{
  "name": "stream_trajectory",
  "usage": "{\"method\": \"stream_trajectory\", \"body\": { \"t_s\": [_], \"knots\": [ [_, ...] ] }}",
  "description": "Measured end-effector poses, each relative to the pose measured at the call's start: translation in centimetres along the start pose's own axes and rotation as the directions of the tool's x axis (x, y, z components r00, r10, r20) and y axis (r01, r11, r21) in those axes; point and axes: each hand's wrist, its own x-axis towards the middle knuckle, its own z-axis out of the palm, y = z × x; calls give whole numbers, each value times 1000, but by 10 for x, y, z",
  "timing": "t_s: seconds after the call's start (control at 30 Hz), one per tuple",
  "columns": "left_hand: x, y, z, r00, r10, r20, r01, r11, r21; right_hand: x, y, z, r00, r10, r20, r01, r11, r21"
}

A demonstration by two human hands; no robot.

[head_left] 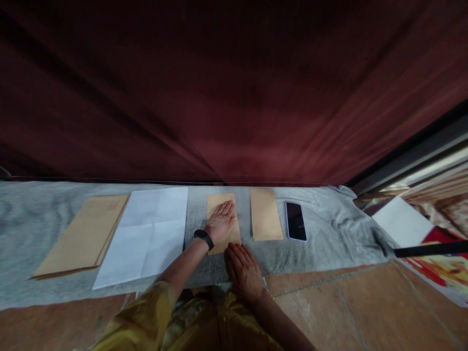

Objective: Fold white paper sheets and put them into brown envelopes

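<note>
A small brown envelope [215, 248] lies flat on the grey cloth, upright in front of me. My left hand [220, 222], with a black band at the wrist, rests on it, fingers stretched out and palm down. At its lower right corner lies my right hand [243, 268], flat with the fingers extended, partly over the cloth's edge. Just to the right is a stack of small brown envelopes [266, 214]. Left of my hands a large white sheet of paper [146, 234] with fold creases is spread out. Nothing is gripped in either hand.
Large brown envelopes [82, 234] lie in a stack at the left, partly under the white sheet. A phone [296, 221] lies right of the small envelopes. The grey cloth [336, 234] meets a dark red curtain [234, 97] behind. Tiled floor [321, 302] shows below; printed paper [442, 273] is at far right.
</note>
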Motion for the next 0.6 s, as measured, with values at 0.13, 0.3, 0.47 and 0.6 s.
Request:
{"method": "stream_trajectory", "body": {
  "t_s": [0.13, 0.3, 0.47, 0.6],
  "knots": [
    [-28, 6, 0, 1000, 8, 18, -8, 1000, -3, -1, 1, 3, 1000, -7, -21, 7, 1000, 2],
    [-67, 14, -5, 1000, 31, 5, -31, 999, 10, -1, 1, 2, 999, -11, -30, 11, 1000, -2],
    [-98, 28, -13, 998, 53, -16, -52, 999, 9, -1, 1, 4, 999, -7, -39, 6, 1000, -15],
    [-118, 36, -13, 998, 68, -9, -68, 998, 10, -3, 4, 9, 999, -27, -38, 25, 999, -39]
  ]
}}
